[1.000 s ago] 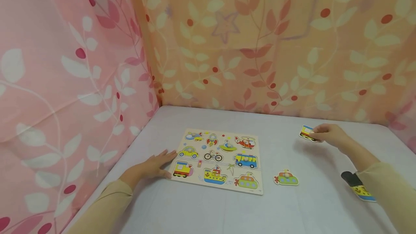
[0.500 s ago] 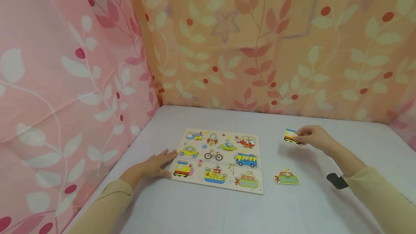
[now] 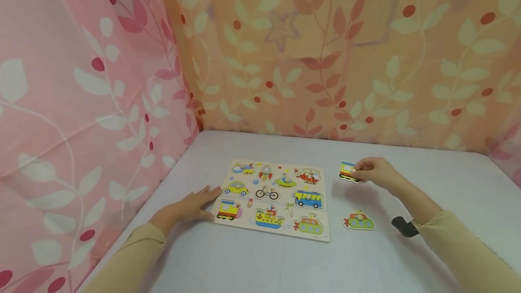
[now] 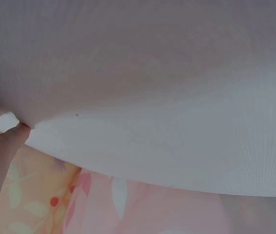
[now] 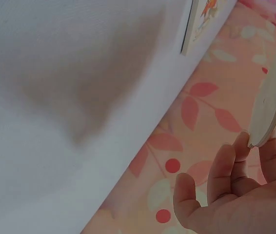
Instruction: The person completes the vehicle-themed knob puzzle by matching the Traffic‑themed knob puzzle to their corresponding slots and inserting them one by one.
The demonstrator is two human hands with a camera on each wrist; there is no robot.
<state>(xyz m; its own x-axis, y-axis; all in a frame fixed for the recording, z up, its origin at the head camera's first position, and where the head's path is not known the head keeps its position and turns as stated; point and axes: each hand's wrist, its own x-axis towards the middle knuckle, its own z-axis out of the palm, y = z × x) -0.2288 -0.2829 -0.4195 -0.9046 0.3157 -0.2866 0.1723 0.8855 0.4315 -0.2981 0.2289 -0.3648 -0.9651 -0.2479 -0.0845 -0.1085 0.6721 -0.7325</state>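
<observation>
My right hand point(image 3: 376, 174) pinches a train puzzle piece point(image 3: 346, 171) above the table, right of the puzzle board point(image 3: 246, 221). In the right wrist view the plain pale back of the train piece point(image 5: 268, 105) faces the camera, with the fingertips point(image 5: 242, 141) at its edge. My left hand point(image 3: 191, 207) rests at the board's left edge, fingers extended. Knobbed pieces such as the bus point(image 3: 308, 198) and car point(image 3: 235, 189) sit in the board. Printed train point(image 3: 229, 210), ship point(image 3: 268, 217) and submarine point(image 3: 309, 225) pictures show without knobs.
A green submarine piece point(image 3: 359, 220) lies on the table right of the board. A black device point(image 3: 404, 227) sits by the right wrist. The right forearm hides the spot where a ship piece lay. Floral curtains point(image 3: 260, 67) border the back and left of the white table point(image 3: 293, 266).
The right hand has carried the train piece leftward toward the board. The ship piece has become hidden behind the right forearm. The left hand and the board stay put.
</observation>
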